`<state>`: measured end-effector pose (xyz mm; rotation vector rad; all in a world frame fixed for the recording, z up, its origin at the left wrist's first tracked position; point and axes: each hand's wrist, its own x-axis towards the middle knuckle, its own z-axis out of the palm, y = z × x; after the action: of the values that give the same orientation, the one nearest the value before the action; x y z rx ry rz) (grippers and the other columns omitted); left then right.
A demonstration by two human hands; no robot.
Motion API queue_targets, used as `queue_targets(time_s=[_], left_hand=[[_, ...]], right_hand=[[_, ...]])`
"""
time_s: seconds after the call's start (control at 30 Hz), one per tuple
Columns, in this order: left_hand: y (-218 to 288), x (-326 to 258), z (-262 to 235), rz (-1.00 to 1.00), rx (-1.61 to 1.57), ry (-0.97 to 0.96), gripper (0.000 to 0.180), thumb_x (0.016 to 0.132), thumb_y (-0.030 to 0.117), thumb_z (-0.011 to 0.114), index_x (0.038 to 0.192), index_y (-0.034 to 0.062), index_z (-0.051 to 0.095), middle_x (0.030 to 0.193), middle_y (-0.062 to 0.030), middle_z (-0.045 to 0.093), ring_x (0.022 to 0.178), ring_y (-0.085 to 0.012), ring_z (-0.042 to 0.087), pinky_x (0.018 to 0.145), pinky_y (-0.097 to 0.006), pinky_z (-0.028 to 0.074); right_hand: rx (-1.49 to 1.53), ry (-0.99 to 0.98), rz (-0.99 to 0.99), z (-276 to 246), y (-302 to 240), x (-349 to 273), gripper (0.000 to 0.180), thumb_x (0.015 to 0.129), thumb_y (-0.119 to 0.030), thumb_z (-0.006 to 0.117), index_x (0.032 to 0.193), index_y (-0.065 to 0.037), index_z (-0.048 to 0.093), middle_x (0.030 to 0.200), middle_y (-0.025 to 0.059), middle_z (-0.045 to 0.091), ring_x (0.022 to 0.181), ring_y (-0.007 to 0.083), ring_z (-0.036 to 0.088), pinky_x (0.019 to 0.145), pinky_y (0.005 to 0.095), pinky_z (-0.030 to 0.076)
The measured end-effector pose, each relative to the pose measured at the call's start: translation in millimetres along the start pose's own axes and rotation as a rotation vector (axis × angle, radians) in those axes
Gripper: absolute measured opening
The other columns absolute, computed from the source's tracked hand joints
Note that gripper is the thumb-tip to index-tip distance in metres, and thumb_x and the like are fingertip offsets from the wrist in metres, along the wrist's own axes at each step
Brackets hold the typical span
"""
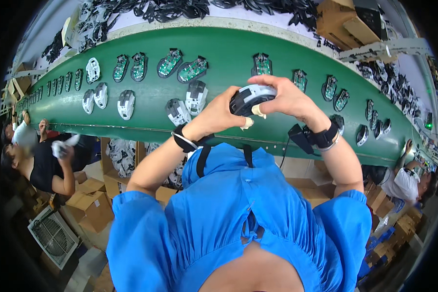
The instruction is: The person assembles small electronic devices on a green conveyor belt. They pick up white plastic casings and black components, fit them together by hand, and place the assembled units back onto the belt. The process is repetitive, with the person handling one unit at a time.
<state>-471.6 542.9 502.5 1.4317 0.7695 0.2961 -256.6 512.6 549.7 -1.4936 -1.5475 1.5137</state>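
Note:
A computer mouse [250, 99] with a black lower part and a grey-white top is held up over the green conveyor belt [233, 44]. My left hand [218, 116] grips its left end, and my right hand [293, 101] is curled round its right end. Cream finger covers show on both thumbs. Left of my left hand lie grey-white mouse shells [196, 97], near a mouse base with a green circuit board [192, 70]. Beyond my right hand is another such mouse base [262, 64]. A black strap circles each wrist.
More mouse bases [329, 87] and shells [126, 104] lie along the belt. Black parts [160, 9] cover the far ledge, beside a cardboard box [348, 24]. Boxes of parts [121, 158] stand below the near edge. Other people [48, 160] sit at both ends.

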Motion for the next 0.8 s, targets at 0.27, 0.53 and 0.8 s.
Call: queue_targets(time_s=[0.27, 0.53, 0.8], left_hand=[[2, -8, 14, 0.018, 0.259, -0.011, 0.075, 0.059, 0.016, 0.080, 0.123, -0.0070, 0.049, 0.102, -0.0126, 0.062, 0.091, -0.0166, 0.061, 0.082, -0.028, 0.049], [-5, 7, 32, -0.080, 0.244, -0.343, 0.074, 0.060, 0.027, 0.081, 0.119, -0.0069, 0.052, 0.100, -0.0149, 0.063, 0.093, -0.0207, 0.061, 0.083, -0.030, 0.048], [9, 20, 36, -0.087, 0.493, -0.363, 0.056, 0.058, 0.021, 0.080, 0.102, -0.0061, 0.059, 0.083, -0.0110, 0.064, 0.073, -0.0148, 0.060, 0.066, -0.029, 0.048]], right_hand=[[-0.132, 0.178, -0.111, 24, 19, -36, 0.058, 0.056, -0.012, 0.076, 0.112, -0.002, 0.066, 0.100, 0.0136, 0.062, 0.086, 0.0242, 0.062, 0.078, 0.0314, 0.050], [0.094, 0.170, 0.123, 28, 51, -69, 0.053, 0.065, -0.007, 0.073, 0.115, 0.003, 0.062, 0.108, 0.0087, 0.059, 0.094, 0.0168, 0.061, 0.080, 0.0283, 0.052], [0.004, 0.083, 0.211, 15, 40, -71, 0.053, 0.066, -0.009, 0.074, 0.116, 0.004, 0.061, 0.103, 0.0111, 0.060, 0.089, 0.0171, 0.062, 0.076, 0.0295, 0.054]])
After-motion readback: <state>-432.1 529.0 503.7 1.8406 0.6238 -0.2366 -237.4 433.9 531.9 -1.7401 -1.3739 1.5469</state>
